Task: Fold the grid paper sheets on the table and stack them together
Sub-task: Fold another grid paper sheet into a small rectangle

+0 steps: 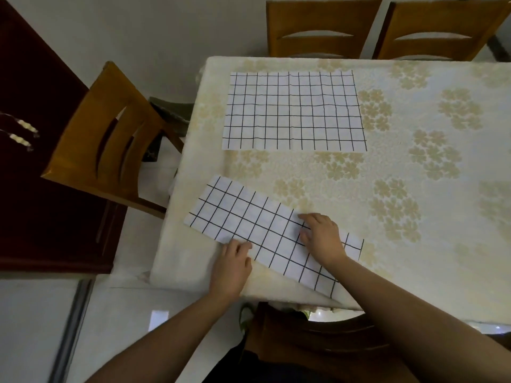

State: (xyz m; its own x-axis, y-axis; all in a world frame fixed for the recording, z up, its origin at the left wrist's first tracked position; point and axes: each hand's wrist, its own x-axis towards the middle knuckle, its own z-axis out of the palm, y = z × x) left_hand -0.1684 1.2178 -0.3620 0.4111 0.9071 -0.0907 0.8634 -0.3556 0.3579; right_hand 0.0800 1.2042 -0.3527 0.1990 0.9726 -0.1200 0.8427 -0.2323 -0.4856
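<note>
Head view: folded grid sheet (249, 225) lies under both hands' fingers (307, 218).

Bare surface (414, 244) runs wide open from twelve round to three o'clock of the folded sheet (249, 222), nothing standing on it. Between that and the flat sheet (293, 111) at twelve lies a bare strip. Wooden chairs (110, 139) crowd the edges at ten and twelve
</note>
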